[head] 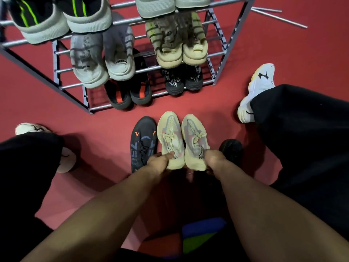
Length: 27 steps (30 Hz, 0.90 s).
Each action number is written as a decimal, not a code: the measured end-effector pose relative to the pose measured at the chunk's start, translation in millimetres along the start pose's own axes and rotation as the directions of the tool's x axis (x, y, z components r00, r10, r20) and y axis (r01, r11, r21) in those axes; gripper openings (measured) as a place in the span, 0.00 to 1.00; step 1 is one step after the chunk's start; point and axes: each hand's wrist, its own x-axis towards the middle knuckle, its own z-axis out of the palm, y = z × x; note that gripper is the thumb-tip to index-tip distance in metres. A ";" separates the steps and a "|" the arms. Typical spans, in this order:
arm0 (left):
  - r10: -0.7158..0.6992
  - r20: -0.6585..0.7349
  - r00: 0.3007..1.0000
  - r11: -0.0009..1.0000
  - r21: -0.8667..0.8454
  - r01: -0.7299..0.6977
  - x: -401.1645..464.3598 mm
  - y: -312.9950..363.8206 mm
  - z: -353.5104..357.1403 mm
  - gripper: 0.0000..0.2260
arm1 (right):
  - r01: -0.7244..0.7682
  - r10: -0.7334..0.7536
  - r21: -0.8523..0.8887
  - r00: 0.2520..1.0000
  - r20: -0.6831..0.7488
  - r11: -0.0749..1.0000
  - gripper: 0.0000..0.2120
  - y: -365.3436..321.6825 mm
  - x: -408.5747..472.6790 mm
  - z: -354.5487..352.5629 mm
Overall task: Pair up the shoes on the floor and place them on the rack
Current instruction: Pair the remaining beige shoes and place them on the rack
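Observation:
Two cream sneakers with grey-pink panels sit side by side, toes toward the rack. My left hand (159, 161) grips the heel of the left cream sneaker (170, 137). My right hand (214, 159) grips the heel of the right cream sneaker (195, 140). A dark sneaker with orange marks (143, 142) lies on the red floor just left of them. Another dark shoe (231, 149) shows partly behind my right wrist. The grey metal rack (219, 53) stands ahead, its tiers holding several pairs.
My own feet in white sneakers, one at the left (32, 128) and one at the right (258, 89), and black trouser legs flank the spot. Loose metal rods (279, 17) lie on the floor at the far right. A blue and green object (202, 233) lies under my arms.

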 end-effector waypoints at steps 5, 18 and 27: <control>0.048 0.046 0.998 0.997 -0.056 -0.046 -22.8 54.9 -10.4 0.11 | -0.008 -0.001 0.368 1.000 0.025 0.930 0.13 -23.4 -26.6 1.5; 0.272 0.099 0.957 0.961 -0.078 -0.265 -162.3 91.1 -87.2 0.08 | 0.280 -0.330 0.326 0.938 0.107 0.903 0.10 -66.4 -164.0 -12.6; 0.502 0.017 0.865 0.855 -0.162 -0.493 -265.4 80.5 -111.0 0.09 | 0.551 -0.637 0.381 0.757 0.146 0.742 0.11 -69.7 -256.8 -28.6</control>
